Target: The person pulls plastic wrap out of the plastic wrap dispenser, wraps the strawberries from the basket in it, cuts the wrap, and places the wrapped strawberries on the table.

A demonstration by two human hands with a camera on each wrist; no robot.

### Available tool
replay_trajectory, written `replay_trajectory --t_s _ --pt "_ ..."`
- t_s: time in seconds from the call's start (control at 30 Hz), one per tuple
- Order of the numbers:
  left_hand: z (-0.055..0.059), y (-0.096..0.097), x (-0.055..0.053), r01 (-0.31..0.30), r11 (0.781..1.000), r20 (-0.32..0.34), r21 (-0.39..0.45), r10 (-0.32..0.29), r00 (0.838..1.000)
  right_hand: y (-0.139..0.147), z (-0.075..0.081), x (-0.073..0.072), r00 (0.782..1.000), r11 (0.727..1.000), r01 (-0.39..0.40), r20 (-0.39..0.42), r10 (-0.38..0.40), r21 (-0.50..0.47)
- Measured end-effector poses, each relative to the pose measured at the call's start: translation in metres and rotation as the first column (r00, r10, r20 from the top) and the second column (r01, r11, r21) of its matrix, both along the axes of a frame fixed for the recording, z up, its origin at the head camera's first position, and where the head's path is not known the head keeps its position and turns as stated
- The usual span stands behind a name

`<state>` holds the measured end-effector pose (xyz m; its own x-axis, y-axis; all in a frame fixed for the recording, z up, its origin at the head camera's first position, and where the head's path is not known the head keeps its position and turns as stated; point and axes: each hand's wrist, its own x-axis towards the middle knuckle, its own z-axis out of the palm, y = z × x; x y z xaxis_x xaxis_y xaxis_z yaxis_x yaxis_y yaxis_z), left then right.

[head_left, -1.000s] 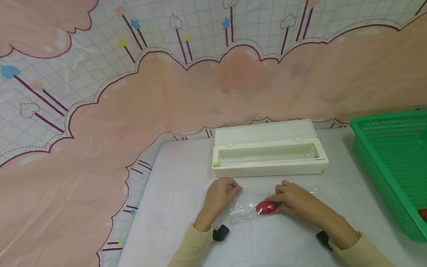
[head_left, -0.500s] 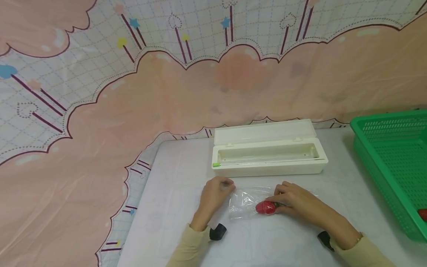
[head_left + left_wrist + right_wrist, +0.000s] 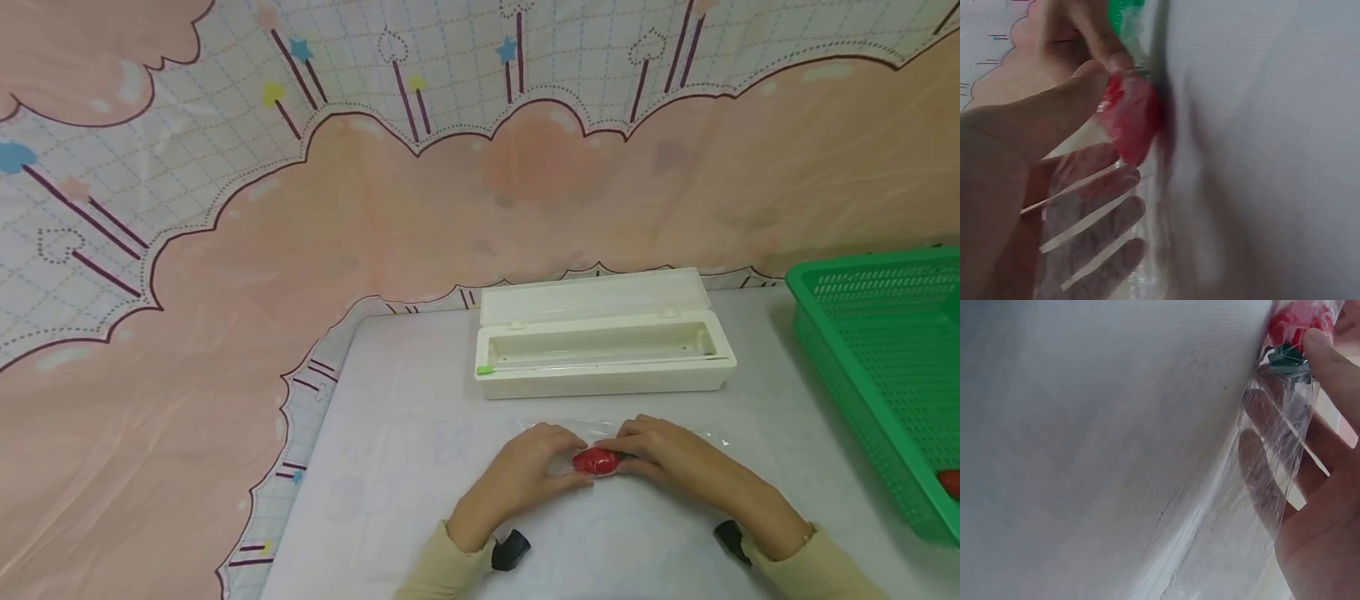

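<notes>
A red strawberry (image 3: 596, 461) with green leaves lies wrapped in clear cling film (image 3: 701, 435) on the white tabletop. My left hand (image 3: 521, 471) holds its pointed end, thumb on one side and fingers on the other. In the left wrist view the left fingers (image 3: 1107, 215) show through the film, close below the strawberry (image 3: 1130, 119). From the other side my right hand (image 3: 667, 454) pinches the leafy end. The right wrist view has the right thumb (image 3: 1322, 347) pressed on the red flesh, and loose film trails past the green leaves (image 3: 1286, 355) over the other fingers.
Behind the hands stands a long white cling film box (image 3: 603, 379) with its lid (image 3: 596, 300) raised and a small green slider (image 3: 485, 369) at its left end. A green basket (image 3: 855, 417) on the right contains a red item (image 3: 949, 482). A patterned cloth (image 3: 450, 225) hangs behind.
My left hand has left the film's far left corner and come right and toward me, bringing the film over the strawberry. The right hand has stayed nearly in place at the leafy end.
</notes>
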<state>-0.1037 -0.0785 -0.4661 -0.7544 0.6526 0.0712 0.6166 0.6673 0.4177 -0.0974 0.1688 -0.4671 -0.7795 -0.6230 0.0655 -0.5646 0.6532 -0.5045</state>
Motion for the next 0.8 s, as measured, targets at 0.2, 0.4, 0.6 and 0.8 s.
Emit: replay_trajectory --t_s 0.2,0.4,0.6,0.8 --pt "-0.0083 0.0001 0.0003 0.003 1.000 -0.038 -0.031 -0.004 0.999 0.0016 -0.0032 0.0009 1.000 0.999 -0.019 -0.002 0.019 -0.040" --pt "-0.0062 -0.0002 0.0016 0.007 0.999 -0.099 -0.035 -0.010 0.995 0.0025 -0.0026 0.0027 0.999 0.999 -0.021 -0.042 0.020 -0.038" --pt "-0.0050 0.0000 0.0008 0.017 0.998 -0.120 -0.062 -0.025 0.993 0.0009 0.0001 0.0045 0.999 0.999 0.043 -0.021 -0.042 0.011" --pt "-0.0057 0.0006 -0.0011 0.011 0.998 -0.098 -0.061 -0.017 0.995 -0.0046 0.0023 0.0033 0.994 0.994 0.107 0.007 -0.107 -0.005"
